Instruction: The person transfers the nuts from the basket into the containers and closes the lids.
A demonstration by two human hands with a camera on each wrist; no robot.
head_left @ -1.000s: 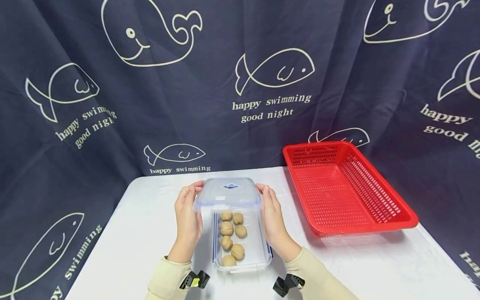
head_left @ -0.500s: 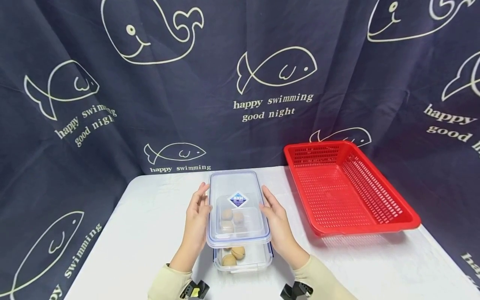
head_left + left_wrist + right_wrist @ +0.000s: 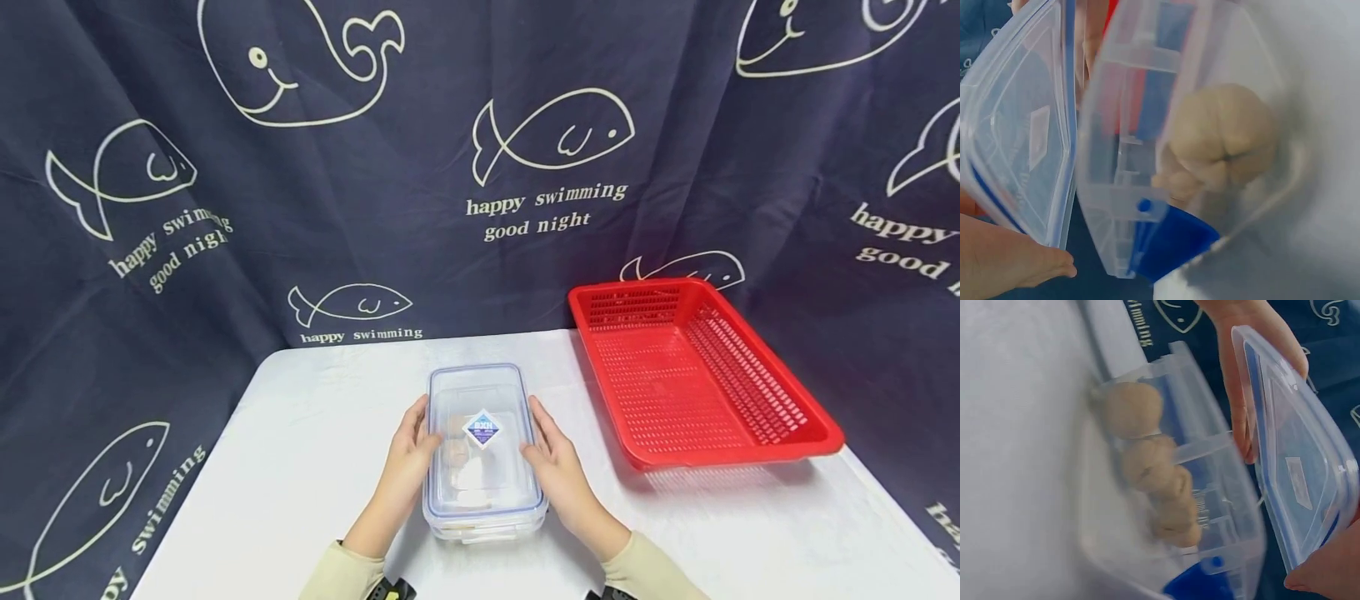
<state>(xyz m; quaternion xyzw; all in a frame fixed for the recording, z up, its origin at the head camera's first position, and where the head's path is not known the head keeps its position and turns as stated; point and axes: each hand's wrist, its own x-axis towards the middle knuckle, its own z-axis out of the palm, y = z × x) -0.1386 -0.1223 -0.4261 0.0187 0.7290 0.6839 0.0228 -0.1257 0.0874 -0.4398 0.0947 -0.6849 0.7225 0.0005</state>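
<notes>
Lid (image 3: 482,433): clear, stiff, light plastic, likely slick; best held by its long edges.
Container (image 3: 483,523): table centre, walnuts (image 3: 1132,409) inside, lid just above.
Left hand (image 3: 408,462): pinching lid at 9 o'clock.
Right hand (image 3: 557,467): pinching at 3 o'clock.
Red basket (image 3: 750,433): 2 o'clock, apart.

backdrop: navy fish-print curtain (image 3: 225,250) | furniture: white table (image 3: 300,467) | light: even
</notes>
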